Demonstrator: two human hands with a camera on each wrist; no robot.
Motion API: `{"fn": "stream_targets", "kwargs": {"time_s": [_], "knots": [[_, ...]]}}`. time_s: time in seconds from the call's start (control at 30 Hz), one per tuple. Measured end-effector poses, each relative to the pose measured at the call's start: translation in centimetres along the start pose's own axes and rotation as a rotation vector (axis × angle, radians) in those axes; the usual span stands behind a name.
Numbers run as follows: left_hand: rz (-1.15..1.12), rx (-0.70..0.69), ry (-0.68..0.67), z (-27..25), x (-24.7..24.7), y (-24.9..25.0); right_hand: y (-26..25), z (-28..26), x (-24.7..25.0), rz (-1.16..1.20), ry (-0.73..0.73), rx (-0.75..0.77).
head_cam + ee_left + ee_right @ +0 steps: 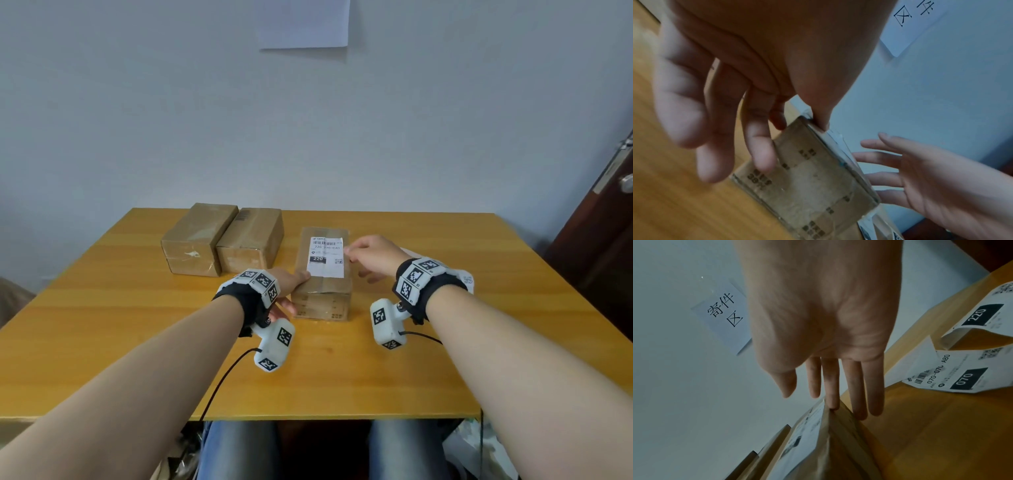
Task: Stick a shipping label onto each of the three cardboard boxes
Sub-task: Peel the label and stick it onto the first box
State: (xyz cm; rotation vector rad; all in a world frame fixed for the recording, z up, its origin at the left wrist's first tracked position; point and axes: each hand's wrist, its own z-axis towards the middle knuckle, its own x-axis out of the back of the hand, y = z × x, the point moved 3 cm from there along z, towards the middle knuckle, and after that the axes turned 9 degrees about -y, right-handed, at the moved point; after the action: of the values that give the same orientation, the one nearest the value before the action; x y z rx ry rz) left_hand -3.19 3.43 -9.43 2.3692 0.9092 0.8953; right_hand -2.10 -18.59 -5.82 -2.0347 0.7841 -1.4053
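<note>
A cardboard box [323, 298] stands mid-table with a white shipping label [327, 257] lying on its top. My left hand [294, 291] is at the box's near left corner: the thumb presses the label's near left corner and the straight fingers [760, 155] lie against the box's side [818, 186]. My right hand [356, 262] is flat at the label's right edge, and a straight fingertip [833, 405] touches the box top [838, 451] beside the label [797, 443]. Two bare boxes [198, 240] [251, 240] stand side by side at the back left.
A strip of spare labels [962, 374] lies curled on the wooden table [931, 434] to the right, partly hidden behind my right wrist in the head view [467, 279]. A paper sign [305, 24] hangs on the wall. A dark door [609, 240] stands at the far right.
</note>
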Motion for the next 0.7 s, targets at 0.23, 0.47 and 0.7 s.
{"fn": "stream_targets", "kwargs": {"time_s": [0.23,0.47,0.7], "knots": [[-0.18,-0.086,0.048,2.9,-0.6,2.1,1.8,0.8,0.2,-0.066,-0.042,-0.029],[-0.078,-0.221,0.242,5.7,-0.5,5.8,3.3,3.2,1.0,-0.16,-0.009,0.075],[0.442,-0.4,0.272,8.7,-0.3,7.6,4.6,6.6,2.0,-0.249,0.06,0.048]]}}
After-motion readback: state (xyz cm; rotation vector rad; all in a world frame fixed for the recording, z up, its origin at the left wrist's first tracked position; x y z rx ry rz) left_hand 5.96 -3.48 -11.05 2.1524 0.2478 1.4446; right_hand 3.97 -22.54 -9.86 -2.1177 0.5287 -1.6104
